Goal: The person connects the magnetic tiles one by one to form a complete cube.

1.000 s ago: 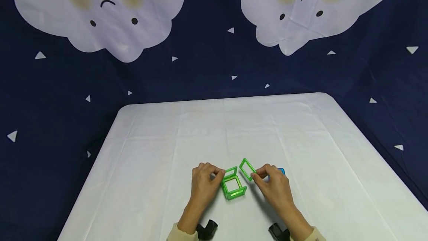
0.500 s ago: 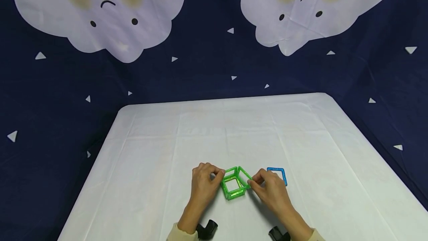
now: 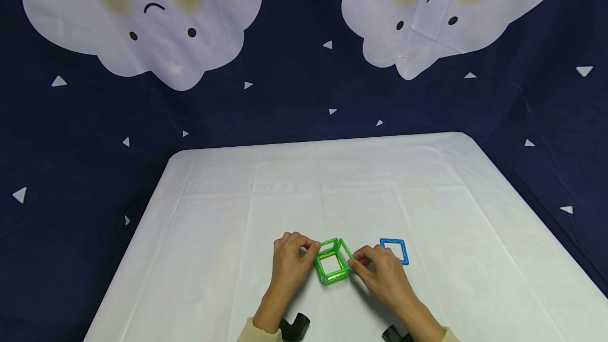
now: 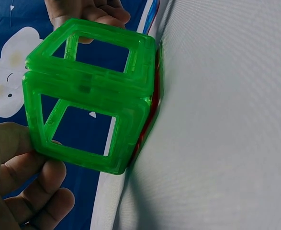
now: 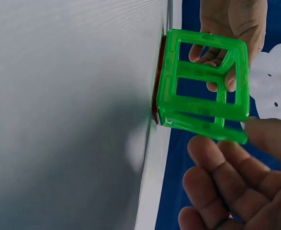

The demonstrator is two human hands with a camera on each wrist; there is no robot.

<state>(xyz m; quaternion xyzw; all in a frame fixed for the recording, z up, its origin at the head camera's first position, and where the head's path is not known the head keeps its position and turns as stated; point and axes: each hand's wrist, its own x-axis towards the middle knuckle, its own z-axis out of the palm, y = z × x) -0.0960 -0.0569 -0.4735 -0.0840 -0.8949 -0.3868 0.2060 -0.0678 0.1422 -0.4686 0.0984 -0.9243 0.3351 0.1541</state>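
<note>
A cube-like frame of green magnetic tiles (image 3: pixel 335 277), with square window openings, stands on the white table. Its top is uncovered in the head view. My left hand (image 3: pixel 291 260) pinches the frame's left side between thumb and index finger. On the other side my right hand (image 3: pixel 382 276) pinches the edge of the right-hand green tile (image 5: pixel 209 129). That tile sits at the frame's right side, with a narrow gap along one edge in the right wrist view. A red strip (image 5: pixel 159 76) shows along the frame's base.
A blue square magnetic tile (image 3: pixel 392 240) lies flat just behind my right hand, partly covered by it. The white-covered table (image 3: pixel 304 189) reaches back to a navy cloth (image 3: pixel 294 99) with clouds and triangles.
My right hand has brought the green tile left and down from above, against the frame's right side. The blue tile has come more into view. The left hand has stayed in place.
</note>
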